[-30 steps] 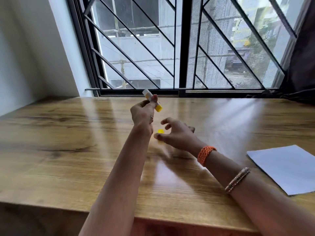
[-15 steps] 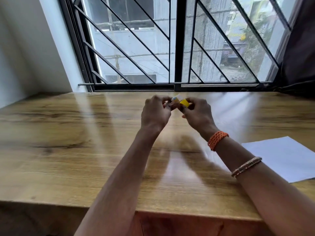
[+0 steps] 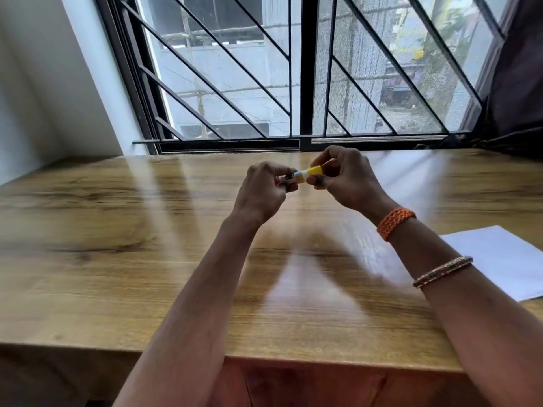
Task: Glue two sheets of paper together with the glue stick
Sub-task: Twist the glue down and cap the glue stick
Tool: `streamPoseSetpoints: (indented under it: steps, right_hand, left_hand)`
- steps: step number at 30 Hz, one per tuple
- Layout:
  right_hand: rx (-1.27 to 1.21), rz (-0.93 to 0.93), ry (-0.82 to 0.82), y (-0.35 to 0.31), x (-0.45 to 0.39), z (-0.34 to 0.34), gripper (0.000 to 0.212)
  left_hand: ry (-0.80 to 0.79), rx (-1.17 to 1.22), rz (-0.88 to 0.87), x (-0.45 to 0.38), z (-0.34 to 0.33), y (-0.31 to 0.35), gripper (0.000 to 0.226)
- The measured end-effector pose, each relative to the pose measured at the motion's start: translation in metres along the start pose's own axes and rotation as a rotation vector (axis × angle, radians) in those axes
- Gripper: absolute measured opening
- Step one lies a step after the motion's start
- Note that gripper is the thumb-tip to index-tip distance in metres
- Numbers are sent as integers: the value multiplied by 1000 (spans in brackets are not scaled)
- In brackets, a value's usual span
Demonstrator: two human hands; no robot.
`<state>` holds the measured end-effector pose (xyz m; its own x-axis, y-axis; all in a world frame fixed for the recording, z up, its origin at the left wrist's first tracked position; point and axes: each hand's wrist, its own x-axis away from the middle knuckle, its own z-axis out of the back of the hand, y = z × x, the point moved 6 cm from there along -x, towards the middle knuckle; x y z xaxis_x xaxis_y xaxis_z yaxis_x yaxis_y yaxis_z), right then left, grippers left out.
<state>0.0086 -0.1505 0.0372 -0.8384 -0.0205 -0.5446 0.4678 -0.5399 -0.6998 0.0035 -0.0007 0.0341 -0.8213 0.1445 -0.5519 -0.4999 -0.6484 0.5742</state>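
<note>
Small white-and-yellow glue stick (image 3: 308,173) held in the air above the wood-grain table (image 3: 117,259), near the barred window (image 3: 293,69). Long axis roughly horizontal, yellow end to the right and slightly higher. Label print too blurred to read. Left hand (image 3: 264,192) fingers curled around the white end; right hand (image 3: 346,177) pinches the yellow end. White paper sheet (image 3: 505,259) lies flat at the table's right edge, well apart from both hands.

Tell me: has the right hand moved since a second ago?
Yes. The right hand rose off the wooden table toward the window, meeting the yellow glue stick.
</note>
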Motion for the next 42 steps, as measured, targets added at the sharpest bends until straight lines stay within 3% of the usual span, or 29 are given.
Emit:
streamPoseSetpoints:
  steps: [7, 12, 15, 18, 20, 23, 25, 28, 31, 34, 42]
  right_hand:
    - [48, 96, -78, 2, 6, -4, 19]
    - [197, 178, -51, -5, 11, -1, 2]
    - [254, 197, -73, -11, 12, -4, 8]
    - [229, 123, -72, -8, 10, -1, 20]
    - [58, -1, -73, -2, 10, -1, 30]
    - [30, -140, -161, 4, 9, -9, 39]
    - [189, -222, -340, 9, 7, -12, 40]
    - [203, -330, -540, 21, 12, 3, 38]
    - [190, -267, -564, 36, 23, 46, 17]
    - [267, -286, -669, 59, 49, 86, 20]
    - [257, -306, -716, 74, 86, 105, 10]
  left_hand:
    - [-110, 81, 102, 5, -12, -11, 34]
    - [9, 110, 7, 7, -11, 4, 28]
    - [79, 1, -84, 6, -8, 10, 24]
    - [117, -102, -222, 6, -8, 21, 24]
    - [150, -159, -301, 10, -8, 28, 26]
    - [161, -247, -294, 14, -12, 21, 23]
    - [89, -193, -166, 13, -21, 12, 22]
    - [-73, 27, -16, 12, -42, 4, 16]
    - [-282, 288, 92, 16, -57, -7, 13]
    - [-390, 505, 169, 14, -63, -11, 12]
    - [-485, 577, 116, 22, -79, 0, 8]
